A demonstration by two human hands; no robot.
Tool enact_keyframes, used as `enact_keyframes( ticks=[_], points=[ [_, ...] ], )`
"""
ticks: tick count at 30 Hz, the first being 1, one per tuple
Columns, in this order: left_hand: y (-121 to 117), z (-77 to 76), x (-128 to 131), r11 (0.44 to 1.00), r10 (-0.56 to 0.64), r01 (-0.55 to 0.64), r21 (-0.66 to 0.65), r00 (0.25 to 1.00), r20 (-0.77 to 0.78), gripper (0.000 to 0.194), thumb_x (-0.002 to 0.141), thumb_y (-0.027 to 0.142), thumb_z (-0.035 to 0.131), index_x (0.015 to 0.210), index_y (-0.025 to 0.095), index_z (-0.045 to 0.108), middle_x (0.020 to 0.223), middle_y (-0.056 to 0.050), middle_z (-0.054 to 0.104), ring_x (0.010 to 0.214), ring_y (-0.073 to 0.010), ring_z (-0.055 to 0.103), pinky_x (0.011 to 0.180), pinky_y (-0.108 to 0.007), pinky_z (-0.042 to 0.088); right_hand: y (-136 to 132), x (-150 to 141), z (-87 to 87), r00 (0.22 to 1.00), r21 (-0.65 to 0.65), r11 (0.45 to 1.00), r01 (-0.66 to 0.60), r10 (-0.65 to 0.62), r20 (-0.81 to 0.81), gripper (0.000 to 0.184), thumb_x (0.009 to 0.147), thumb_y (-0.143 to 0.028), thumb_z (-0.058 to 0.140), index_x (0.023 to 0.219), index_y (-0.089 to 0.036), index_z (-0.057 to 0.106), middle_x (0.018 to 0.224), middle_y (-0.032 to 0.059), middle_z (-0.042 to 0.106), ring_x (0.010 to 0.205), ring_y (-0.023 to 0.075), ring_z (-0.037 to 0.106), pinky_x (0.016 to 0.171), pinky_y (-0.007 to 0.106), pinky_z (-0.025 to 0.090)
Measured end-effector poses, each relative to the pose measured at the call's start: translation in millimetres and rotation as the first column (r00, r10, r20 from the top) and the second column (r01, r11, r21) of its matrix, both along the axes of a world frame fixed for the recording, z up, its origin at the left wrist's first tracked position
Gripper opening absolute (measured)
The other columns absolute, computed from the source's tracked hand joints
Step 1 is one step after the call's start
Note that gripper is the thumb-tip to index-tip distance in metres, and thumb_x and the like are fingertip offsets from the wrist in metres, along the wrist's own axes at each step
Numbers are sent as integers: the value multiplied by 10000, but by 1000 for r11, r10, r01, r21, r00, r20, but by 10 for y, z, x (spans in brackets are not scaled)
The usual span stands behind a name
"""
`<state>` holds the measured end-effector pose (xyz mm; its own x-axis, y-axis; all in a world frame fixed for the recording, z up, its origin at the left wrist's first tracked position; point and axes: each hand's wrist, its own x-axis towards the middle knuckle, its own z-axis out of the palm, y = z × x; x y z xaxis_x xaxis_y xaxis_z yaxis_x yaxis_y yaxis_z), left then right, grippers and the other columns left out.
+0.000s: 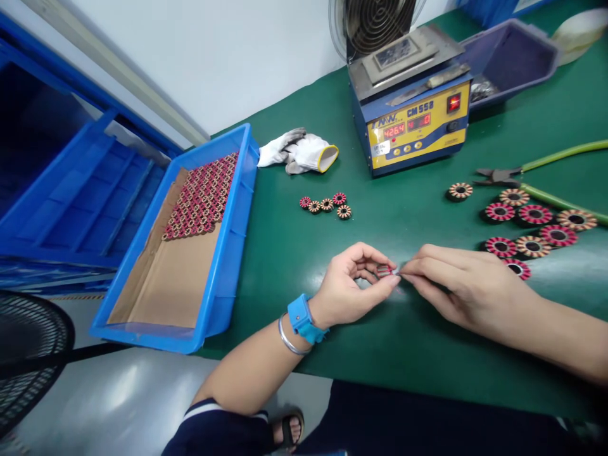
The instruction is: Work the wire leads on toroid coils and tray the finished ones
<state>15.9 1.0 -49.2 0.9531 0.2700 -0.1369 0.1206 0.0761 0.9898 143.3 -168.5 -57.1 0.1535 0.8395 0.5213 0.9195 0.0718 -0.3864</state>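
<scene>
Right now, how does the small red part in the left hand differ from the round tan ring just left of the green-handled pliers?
The small red part is held, partly hidden, in the left hand; the round tan ring lies flat on the green table, fully visible. The part shows red; the ring, tan.

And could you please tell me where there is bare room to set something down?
Bare green tabletop lies between the display unit and the left hand, and between that hand and the blue bin. It's crowded beyond the right hand, with wound rings and pliers.
</scene>
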Motion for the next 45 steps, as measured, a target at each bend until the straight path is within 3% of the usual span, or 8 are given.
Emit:
enact_keyframes(
  ticks=[4, 8, 17, 23, 36, 39, 42, 45],
  points=[
    [-9, 15, -5, 996, -79, 76, -46, 995, -58, 334, 734, 196, 778, 1015, 152, 603, 845, -23, 638, 735, -103, 647, 689, -220, 538, -8, -28, 37, 1000, 10, 1000, -25, 25, -10, 148, 1020, -168, 526, 933, -188, 644, 797, 32, 652, 663, 161, 621, 604, 292, 454],
    [-3, 34, -3, 986, -165, 160, -43, 976, -140, 225, 721, 220, 711, 904, 140, 609, 793, -23, 593, 670, -113, 622, 595, -229, 488, -21, -36, 49, 998, -11, 998, -55, 55, -11, 202, 1029, -175, 499, 906, -204, 656, 787, 32, 654, 655, 155, 593, 604, 290, 438],
    [-5, 62, -14, 982, -188, 183, -45, 967, -173, 147, 674, 184, 656, 803, 148, 597, 748, -29, 601, 635, -98, 545, 578, -233, 419, -25, -65, 37, 997, -19, 998, -68, 69, 34, 202, 1027, -157, 498, 887, -197, 639, 755, 27, 630, 627, 150, 567, 569, 296, 397],
    [-2, 67, -18, 976, -200, 181, -118, 963, -182, 175, 797, 279, 713, 819, 145, 602, 695, -21, 614, 611, -94, 541, 554, -211, 437, -12, -49, 46, 998, -7, 999, -53, 53, -12, 196, 1021, -171, 516, 878, -204, 646, 779, 27, 651, 631, 148, 581, 578, 295, 417],
    [-10, 107, -50, 990, -135, 142, 23, 973, -188, 124, 803, 228, 671, 775, 147, 581, 698, -18, 596, 592, -88, 508, 557, -219, 415, -20, -12, 69, 1000, -39, 999, -9, 8, -17, 175, 1018, -199, 497, 877, -202, 601, 738, 14, 614, 592, 151, 576, 554, 293, 410],
    [6, 103, -40, 995, -83, 91, 33, 979, -186, 132, 806, 242, 668, 771, 140, 592, 717, -31, 615, 615, -98, 539, 583, -228, 436, -26, 37, 110, 994, -4, 999, 43, -44, -103, 104, 999, -193, 541, 903, -203, 579, 783, 15, 628, 635, 149, 611, 572, 277, 452],
    [10, 106, -29, 997, -66, 70, 21, 982, -176, 140, 803, 245, 671, 758, 142, 588, 699, -21, 607, 613, -94, 534, 591, -225, 441, 12, 9, 85, 965, 5, 1000, 1, 1, -263, 45, 983, -174, 573, 977, -202, 608, 833, 21, 655, 675, 143, 644, 607, 262, 502],
    [-8, 120, -27, 998, -58, 61, 9, 980, -188, 155, 796, 253, 690, 759, 143, 587, 681, -9, 602, 590, -82, 519, 566, -209, 425, 73, -49, 23, 950, -16, 999, -47, 40, -308, 79, 984, -169, 570, 999, -191, 644, 838, 28, 671, 684, 147, 658, 607, 265, 507]
  ],
)
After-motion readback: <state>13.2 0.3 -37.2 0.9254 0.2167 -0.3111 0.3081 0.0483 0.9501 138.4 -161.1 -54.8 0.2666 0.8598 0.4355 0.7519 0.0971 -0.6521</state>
